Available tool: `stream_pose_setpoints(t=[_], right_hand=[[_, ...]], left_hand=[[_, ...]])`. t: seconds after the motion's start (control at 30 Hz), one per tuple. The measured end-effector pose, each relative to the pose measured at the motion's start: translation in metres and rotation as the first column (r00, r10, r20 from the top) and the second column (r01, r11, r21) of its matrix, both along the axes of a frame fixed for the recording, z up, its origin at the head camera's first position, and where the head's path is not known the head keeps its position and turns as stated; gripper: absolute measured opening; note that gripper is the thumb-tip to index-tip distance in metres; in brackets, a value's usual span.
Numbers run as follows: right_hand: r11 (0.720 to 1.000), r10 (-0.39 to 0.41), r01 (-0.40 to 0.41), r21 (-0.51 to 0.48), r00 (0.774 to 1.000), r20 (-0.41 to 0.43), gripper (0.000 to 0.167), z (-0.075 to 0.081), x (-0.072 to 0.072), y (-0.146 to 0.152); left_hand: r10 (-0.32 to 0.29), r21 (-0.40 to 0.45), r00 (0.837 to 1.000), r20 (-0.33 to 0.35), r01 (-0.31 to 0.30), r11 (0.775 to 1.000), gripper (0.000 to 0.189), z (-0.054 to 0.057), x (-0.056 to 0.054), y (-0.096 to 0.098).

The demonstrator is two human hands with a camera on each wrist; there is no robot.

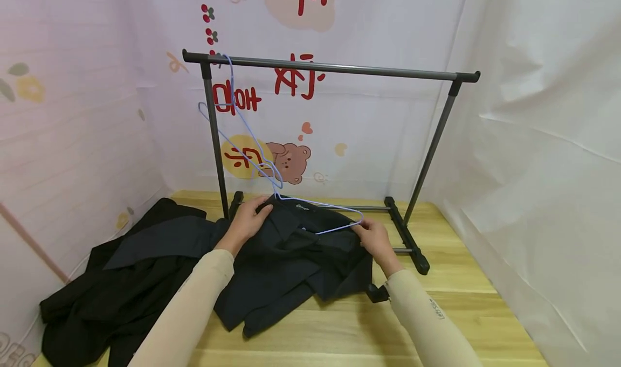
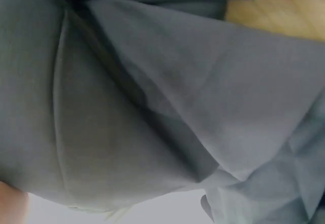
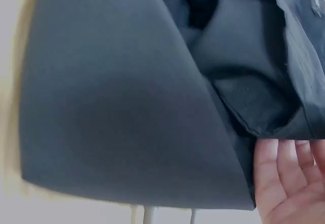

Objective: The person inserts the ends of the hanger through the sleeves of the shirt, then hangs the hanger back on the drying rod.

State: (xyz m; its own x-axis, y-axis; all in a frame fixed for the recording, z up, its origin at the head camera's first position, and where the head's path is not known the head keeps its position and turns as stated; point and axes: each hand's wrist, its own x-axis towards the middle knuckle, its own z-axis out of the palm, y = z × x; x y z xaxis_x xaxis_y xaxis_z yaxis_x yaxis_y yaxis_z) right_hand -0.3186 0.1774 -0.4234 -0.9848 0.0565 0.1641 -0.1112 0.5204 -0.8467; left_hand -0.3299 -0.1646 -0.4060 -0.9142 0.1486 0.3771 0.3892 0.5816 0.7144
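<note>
A dark shirt (image 1: pixel 276 270) with a pale label inside its neck is held up off the wooden table, its lower part draping down. My left hand (image 1: pixel 247 221) pinches its upper edge on the left. On the right, my right hand (image 1: pixel 375 240) grips the other shoulder, close to the end of a blue wire hanger (image 1: pixel 320 201). That hanger lies partly inside the shirt; cloth hides its left arm. In the right wrist view, the fingers (image 3: pixel 289 183) hold the cloth edge. Dark cloth (image 2: pixel 142 107) fills most of the left wrist view.
Behind the shirt stands a rack with a dark rail (image 1: pixel 330 68) and black feet (image 1: pixel 412 251). Another blue hanger (image 1: pixel 232 81) hangs at the rail's left end. More dark clothes (image 1: pixel 131 270) lie heaped on the left of the table (image 1: pixel 339 334). White printed curtains (image 1: pixel 533 140) surround the table.
</note>
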Motion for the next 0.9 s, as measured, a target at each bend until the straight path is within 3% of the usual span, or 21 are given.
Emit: stream_pose_setpoints(t=[0.07, 0.17, 0.3, 0.47, 0.6, 0.67, 0.83, 0.9], right_hand=[[0.999, 0.047, -0.047, -0.023, 0.998, 0.031, 0.016, 0.002, 0.0, 0.006], [0.997, 0.059, -0.059, 0.054, 0.998, -0.001, 0.018, 0.006, 0.002, 0.011], [0.981, 0.051, -0.027, 0.195, 0.991, -0.122, 0.018, 0.01, 0.002, 0.01], [0.941, 0.058, 0.037, 0.336, 0.962, -0.269, 0.01, 0.013, 0.0, 0.005], [0.92, 0.1, 0.017, 0.39, 0.956, -0.275, 0.01, 0.019, -0.003, 0.006], [0.914, 0.118, -0.007, 0.406, 0.961, -0.249, 0.012, 0.024, -0.004, 0.006], [0.905, 0.119, -0.016, 0.426, 0.969, -0.217, 0.017, 0.03, -0.004, 0.003], [0.905, 0.09, 0.021, 0.425, 0.966, -0.241, 0.017, 0.029, -0.002, -0.002]], left_hand=[[-0.011, -0.036, 0.999, -0.048, 0.009, 0.999, 0.035, -0.001, -0.001, -0.001], [-0.029, -0.08, 0.996, -0.087, 0.022, 0.997, 0.035, -0.003, -0.003, -0.002], [-0.02, -0.08, 0.999, -0.034, 0.017, 0.997, 0.038, -0.003, -0.002, -0.002], [-0.022, -0.068, 1.0, 0.022, 0.023, 0.997, 0.043, -0.002, 0.002, -0.005], [-0.033, -0.087, 0.999, -0.039, 0.03, 0.996, 0.032, -0.004, 0.003, -0.011], [-0.028, -0.144, 0.995, -0.098, 0.014, 0.989, 0.03, -0.008, 0.003, -0.014], [-0.007, -0.314, 0.97, -0.243, -0.072, 0.947, 0.029, -0.02, 0.003, -0.012], [0.016, -0.329, 0.968, -0.251, -0.101, 0.939, 0.029, -0.022, 0.004, -0.006]])
